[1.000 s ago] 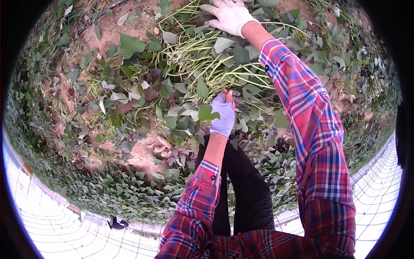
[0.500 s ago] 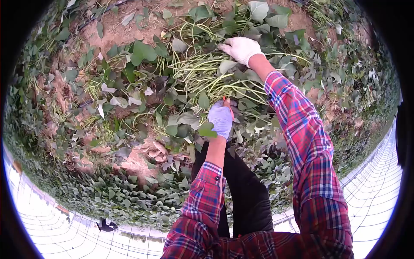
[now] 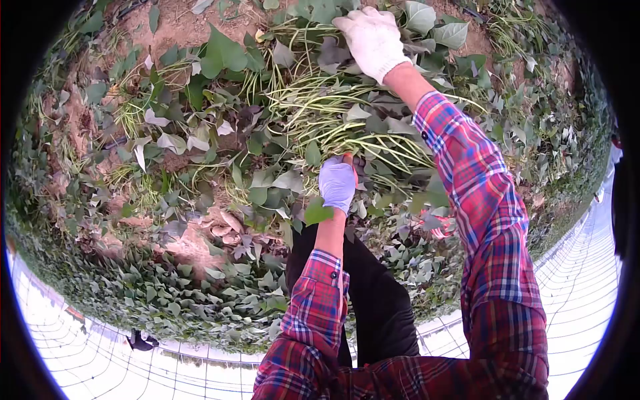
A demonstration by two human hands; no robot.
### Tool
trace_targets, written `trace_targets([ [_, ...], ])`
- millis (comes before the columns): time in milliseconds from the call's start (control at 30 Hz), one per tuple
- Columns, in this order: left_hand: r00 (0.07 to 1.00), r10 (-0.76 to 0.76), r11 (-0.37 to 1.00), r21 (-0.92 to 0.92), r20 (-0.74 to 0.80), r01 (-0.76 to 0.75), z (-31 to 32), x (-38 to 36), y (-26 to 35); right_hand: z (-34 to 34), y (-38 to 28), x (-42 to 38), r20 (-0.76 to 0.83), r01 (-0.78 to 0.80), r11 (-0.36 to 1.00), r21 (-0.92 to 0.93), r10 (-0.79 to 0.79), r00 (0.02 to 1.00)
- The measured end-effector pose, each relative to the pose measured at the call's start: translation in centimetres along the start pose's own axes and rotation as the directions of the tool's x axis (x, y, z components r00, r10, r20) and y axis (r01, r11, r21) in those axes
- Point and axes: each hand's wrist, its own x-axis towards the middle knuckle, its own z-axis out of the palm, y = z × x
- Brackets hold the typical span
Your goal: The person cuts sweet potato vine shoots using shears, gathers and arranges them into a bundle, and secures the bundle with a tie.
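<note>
My left hand (image 3: 338,185), in a pale purple glove, is closed around a red-orange handle (image 3: 349,159); the rest of that tool is hidden by the glove and stems. It rests at the near edge of a thick spread of pale green vine stems (image 3: 323,100). A green leaf (image 3: 318,211) lies across its wrist. Farther out, my right hand (image 3: 375,41), in a white knitted glove, reaches over leafy vines with its fingers apart and bent down. A dull purple leaf (image 3: 331,55) shows beside its fingers. The fingertips are partly hidden.
Heart-shaped leaves and tangled vines cover the ground on all sides. Bare reddish soil (image 3: 180,27) shows at the far left. Pale, curled dry pieces (image 3: 227,225) lie left of my legs (image 3: 377,300). A dark figure (image 3: 141,340) is at the lower left edge.
My right hand has moved away from me, off the stem spread to the leaves beyond it. My left hand keeps its hold on the handle, and the view has shifted slightly.
</note>
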Motion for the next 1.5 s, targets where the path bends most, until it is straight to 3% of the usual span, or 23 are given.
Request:
trace_targets([
  [100,0.993,0.117,0.991,0.065,0.012,-0.117,-1.1,-1.6,1.2,-3.2,2.8,-3.0,-0.074,0.054,0.999,0.003,-0.053,0.996],
  [200,0.991,0.132,0.991,0.031,0.029,-0.133,-1.3,-2.5,1.6,-0.1,2.9,-9.9,0.248,0.053,0.991,0.121,-0.082,0.965],
  [267,0.864,0.434,0.483,0.743,0.256,-0.463,-2.3,-2.7,-0.6,1.3,0.0,-13.5,0.444,0.003,0.994,0.111,-0.052,0.894],
  [300,0.910,0.380,0.775,0.481,0.163,-0.410,-1.8,-2.2,-4.4,0.9,-0.3,-14.3,0.447,-0.032,0.989,0.144,-0.036,0.894],
  [367,0.785,0.594,0.483,0.703,0.175,-0.522,-1.6,-2.7,-5.2,1.8,0.5,-15.7,0.389,-0.066,0.974,0.215,-0.023,0.921],
  [400,0.894,0.423,0.695,0.579,0.149,-0.426,-2.0,-3.0,-3.8,3.4,1.0,-15.8,0.321,-0.058,0.964,0.261,-0.030,0.947],
  [500,0.895,0.289,0.337,0.839,0.339,-0.426,-2.4,-2.7,-1.4,2.4,1.9,-11.8,0.558,-0.288,0.890,0.354,0.047,0.829],
  [567,0.823,0.518,0.266,0.870,0.234,-0.415,-1.2,-1.6,-5.3,3.5,1.7,-11.9,0.445,-0.265,0.891,0.367,0.082,0.892],
  [633,0.851,0.418,0.224,0.872,0.317,-0.435,-1.7,-2.0,-4.4,2.5,1.2,-11.4,0.167,-0.197,0.926,0.321,0.149,0.975],
  [667,0.867,0.309,0.184,0.870,0.390,-0.457,-2.0,-2.1,-4.2,2.2,1.8,-10.7,0.299,-0.309,0.867,0.391,0.198,0.934],
  [733,0.855,0.398,0.223,0.869,0.333,-0.442,-1.6,-1.9,-5.8,0.2,2.0,-8.4,0.313,-0.510,0.574,0.641,0.411,0.856],
  [800,0.943,0.293,0.791,0.514,0.159,-0.333,-1.6,-2.3,-5.1,0.0,2.6,-6.7,0.278,-0.411,0.527,0.744,0.315,0.908],
  [833,0.800,0.461,0.139,0.860,0.383,-0.492,-2.1,-2.2,-3.7,0.2,2.3,-6.7,0.278,-0.359,0.597,0.717,0.228,0.933],
  [900,0.950,0.301,0.939,0.146,0.083,-0.310,-1.9,-3.5,-0.5,0.3,-0.1,-8.5,0.556,-0.429,0.774,0.466,0.122,0.822],
  [967,0.954,0.291,0.934,0.194,0.071,-0.300,-2.7,-5.6,-1.5,0.9,-3.6,-13.7,0.416,-0.363,0.814,0.453,0.167,0.894],
  [1033,0.846,0.485,0.644,0.563,0.223,-0.518,-3.2,-6.7,-7.1,-0.9,-3.7,-15.2,0.403,-0.369,0.788,0.494,0.169,0.900],
  [1067,0.960,0.261,0.960,0.077,0.099,-0.268,-3.0,-7.7,-9.3,-0.4,-3.8,-16.1,0.383,-0.350,0.775,0.527,0.151,0.911],
  [1167,0.984,0.058,0.989,0.126,0.170,-0.080,-3.8,-9.1,-7.6,1.7,-3.4,-15.4,0.565,-0.547,0.636,0.545,0.204,0.800],
  [1233,0.916,0.258,0.412,0.823,0.307,-0.392,-2.7,-7.1,-6.7,2.0,-3.3,-13.5,0.580,-0.617,0.608,0.500,0.293,0.760],
  [1300,0.893,0.321,0.387,0.816,0.317,-0.429,-2.6,-5.7,-5.2,2.2,-3.3,-11.6,0.587,-0.635,0.643,0.429,0.336,0.736],
  [1367,0.953,0.211,0.654,0.693,0.216,-0.302,-2.4,-5.5,-5.9,2.2,-3.2,-10.9,0.359,-0.451,0.840,0.301,0.339,0.870],
  [1433,0.872,0.352,0.293,0.844,0.342,-0.449,-2.7,-5.8,-6.0,1.5,-2.6,-10.0,0.236,-0.331,0.918,0.221,0.279,0.931],
  [1500,0.879,0.317,0.238,0.868,0.355,-0.436,-2.8,-6.0,-6.0,2.1,-2.0,-9.3,0.021,-0.189,0.969,0.161,0.188,0.982],
])
